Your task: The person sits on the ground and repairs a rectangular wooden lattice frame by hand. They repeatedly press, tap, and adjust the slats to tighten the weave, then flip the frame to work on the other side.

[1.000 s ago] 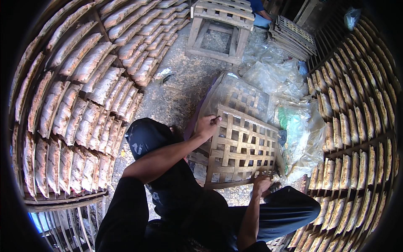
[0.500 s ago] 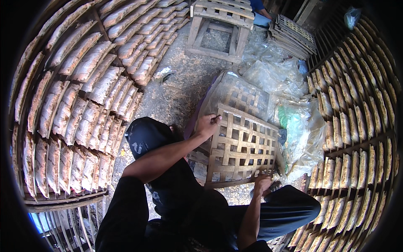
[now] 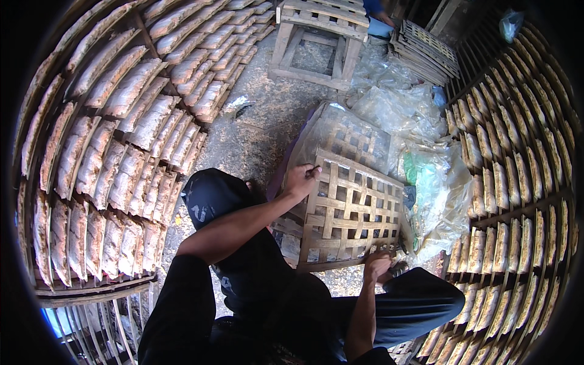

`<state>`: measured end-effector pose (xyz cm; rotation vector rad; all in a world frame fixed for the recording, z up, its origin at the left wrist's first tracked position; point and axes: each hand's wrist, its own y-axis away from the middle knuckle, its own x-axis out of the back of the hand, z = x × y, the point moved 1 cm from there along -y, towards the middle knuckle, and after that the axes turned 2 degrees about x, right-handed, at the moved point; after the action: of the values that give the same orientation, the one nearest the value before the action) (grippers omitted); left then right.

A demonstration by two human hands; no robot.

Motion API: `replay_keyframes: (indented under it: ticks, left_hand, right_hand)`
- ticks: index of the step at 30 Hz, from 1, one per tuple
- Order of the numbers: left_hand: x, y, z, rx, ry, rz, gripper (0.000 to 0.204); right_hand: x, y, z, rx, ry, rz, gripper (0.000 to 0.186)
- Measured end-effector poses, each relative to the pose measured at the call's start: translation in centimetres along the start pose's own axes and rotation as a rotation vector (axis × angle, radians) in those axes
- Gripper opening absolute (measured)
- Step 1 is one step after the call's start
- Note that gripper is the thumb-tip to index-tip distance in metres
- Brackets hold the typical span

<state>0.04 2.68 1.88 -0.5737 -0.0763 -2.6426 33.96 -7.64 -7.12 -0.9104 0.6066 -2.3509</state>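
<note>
A square woven bamboo lattice panel (image 3: 348, 222) stands tilted in front of me, between my knees. My left hand (image 3: 302, 181) is closed round its upper left edge, thumb on top. At its lower right edge my right hand (image 3: 378, 265) has curled fingers against the frame; whether it also holds some small thing there is hidden. Just behind, another lattice panel (image 3: 356, 135) lies under clear plastic sheeting (image 3: 398, 112). My dark-trousered legs are bent on both sides of the panel I hold.
Racks of pale, crusted slabs (image 3: 131, 161) rise on the left, with more slabs (image 3: 517, 176) on the right. Ahead stands a wooden stool (image 3: 310, 61) with slats on top. Beyond the sheeting is a stack of lattice panels (image 3: 426, 55), with a person's arm (image 3: 381, 15) near it.
My right hand has shifted slightly left along the panel's lower edge. My left hand and the panel stay almost still.
</note>
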Motion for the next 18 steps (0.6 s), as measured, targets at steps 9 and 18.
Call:
replay_keyframes:
  ticks: [9,18]
  left_hand:
    - [-0.3,-0.1,-0.4,0.019,0.006,0.013,0.027]
    - [0.5,0.3,1.1,0.060,-0.090,0.006,0.028]
  right_hand:
    - [-1.6,1.4,-0.5,-0.045,-0.196,-0.141,0.013]
    - [-6.2,2.2,2.6,-0.874,-1.516,-0.355,0.021]
